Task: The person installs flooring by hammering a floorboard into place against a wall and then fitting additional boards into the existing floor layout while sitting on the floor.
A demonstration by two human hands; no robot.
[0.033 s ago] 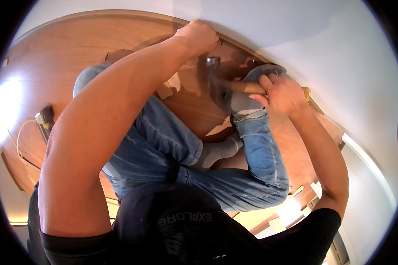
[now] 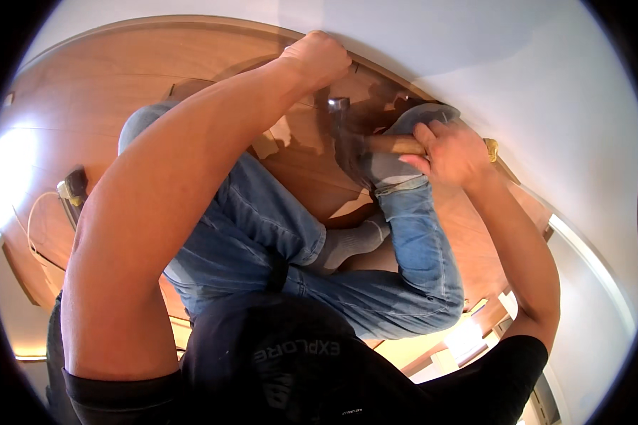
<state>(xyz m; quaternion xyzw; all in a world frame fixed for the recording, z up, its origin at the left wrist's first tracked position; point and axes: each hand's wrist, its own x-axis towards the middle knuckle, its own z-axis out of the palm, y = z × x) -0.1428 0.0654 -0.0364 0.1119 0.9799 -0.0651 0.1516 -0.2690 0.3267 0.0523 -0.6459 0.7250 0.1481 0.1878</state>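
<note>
My right hand [image 2: 458, 151] is closed round the wooden handle of a claw hammer [image 2: 395, 144]. The hammer's dark metal head points left, above the floor beside my grey-socked foot, and is slightly blurred. Up by the wall, my left hand [image 2: 316, 58] is closed at the wooden baseboard [image 2: 379, 73], its back toward me. Whatever its fingers pinch, if anything, is hidden behind the hand. A gap separates the hammer head from my left hand.
I sit cross-legged on a wood floor [image 2: 106, 78], close to a white wall [image 2: 517, 78]. A dark and pale tool-like object [image 2: 72, 190] with a pale cord is at the left, near my left arm. Small pale pieces [image 2: 266, 144] lie on the floor ahead of my legs.
The hammer head has moved slightly toward me, away from the wall, with small motion of my right hand. My left hand stays in place at the baseboard.
</note>
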